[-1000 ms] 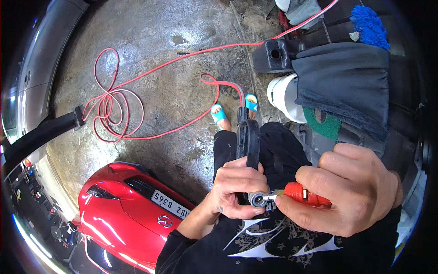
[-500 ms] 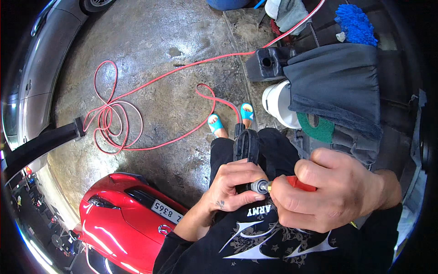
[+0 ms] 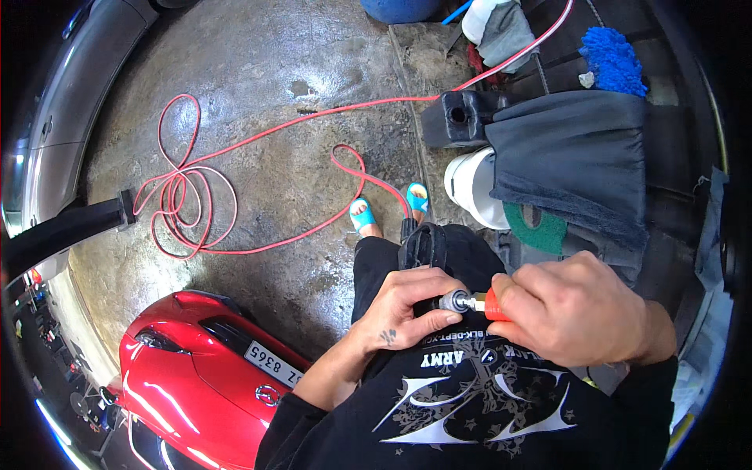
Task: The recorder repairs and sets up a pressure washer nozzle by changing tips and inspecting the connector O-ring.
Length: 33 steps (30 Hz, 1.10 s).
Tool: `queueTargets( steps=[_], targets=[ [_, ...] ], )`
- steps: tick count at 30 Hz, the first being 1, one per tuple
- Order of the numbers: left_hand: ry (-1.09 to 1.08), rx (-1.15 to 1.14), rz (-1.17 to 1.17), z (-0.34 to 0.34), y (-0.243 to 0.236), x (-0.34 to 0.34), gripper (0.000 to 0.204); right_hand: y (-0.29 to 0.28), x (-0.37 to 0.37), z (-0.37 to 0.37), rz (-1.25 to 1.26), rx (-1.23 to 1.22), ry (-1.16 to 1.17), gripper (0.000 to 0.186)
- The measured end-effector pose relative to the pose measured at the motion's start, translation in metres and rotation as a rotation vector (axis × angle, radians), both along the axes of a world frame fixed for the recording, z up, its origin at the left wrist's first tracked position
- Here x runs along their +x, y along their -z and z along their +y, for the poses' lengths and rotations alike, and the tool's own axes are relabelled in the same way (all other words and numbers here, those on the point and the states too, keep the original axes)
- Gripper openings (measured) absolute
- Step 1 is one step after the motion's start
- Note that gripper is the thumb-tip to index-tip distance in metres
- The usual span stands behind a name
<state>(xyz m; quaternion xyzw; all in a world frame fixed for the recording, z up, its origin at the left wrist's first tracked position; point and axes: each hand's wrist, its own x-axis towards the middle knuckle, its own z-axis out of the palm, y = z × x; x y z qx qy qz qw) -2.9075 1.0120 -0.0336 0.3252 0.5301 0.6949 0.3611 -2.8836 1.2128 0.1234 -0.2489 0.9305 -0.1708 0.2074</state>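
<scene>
My left hand (image 3: pixel 403 305) grips a black trigger gun (image 3: pixel 423 247), its silver ring fitting (image 3: pixel 456 301) beside my thumb. The gun's lower end joins a red hose (image 3: pixel 384 182) running past my sandalled feet (image 3: pixel 363 215). My right hand (image 3: pixel 568 313) is closed round a red-bodied attachment (image 3: pixel 493 305) with a brass hex part and a silver tip, held against the ring fitting. Whether the tip sits inside the ring is unclear. Behind both hands is my black printed shirt (image 3: pixel 478 415).
Left: coiled hose (image 3: pixel 184 196), grey car (image 3: pixel 94 94), black post (image 3: pixel 63 231), red car (image 3: pixel 172 376). Right: white bucket (image 3: pixel 466 184), black container (image 3: pixel 442 117), dark cloth (image 3: pixel 572 157), green pad (image 3: pixel 533 235), blue microfibre mitt (image 3: pixel 611 63). Blue tub (image 3: pixel 395 8) at the top.
My hands have risen slightly in view, and the gun sits higher against my legs. The silver tip shows more between ring and red body than half a second ago.
</scene>
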Motion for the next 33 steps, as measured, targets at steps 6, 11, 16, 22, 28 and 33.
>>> queueTargets(
  steps=[6, 11, 16, 22, 28, 33],
  targets=[
    [-0.053, 0.03, 0.107, 0.012, 0.0, 0.003, 0.031, -0.003, -0.01, -0.005, 0.159, 0.046, -0.059, 0.011],
    [-0.05, 0.027, 0.024, 0.006, -0.001, 0.005, 0.028, 0.005, -0.004, -0.006, 0.202, 0.007, -0.103, 0.009],
    [0.002, 0.04, -0.057, 0.002, 0.003, 0.002, 0.027, 0.014, -0.007, -0.008, 0.27, -0.098, -0.148, 0.01],
    [0.046, 0.051, -0.093, 0.004, 0.003, 0.004, 0.028, -0.004, -0.02, -0.006, -0.074, -0.032, -0.101, 0.011],
    [0.01, -0.004, 0.051, 0.011, 0.001, 0.006, 0.028, -0.002, -0.022, -0.007, -0.241, 0.027, -0.003, 0.01],
    [0.024, -0.018, 0.014, 0.006, 0.004, 0.003, 0.028, -0.007, -0.027, 0.0, -0.196, 0.093, -0.054, 0.013]
  ],
)
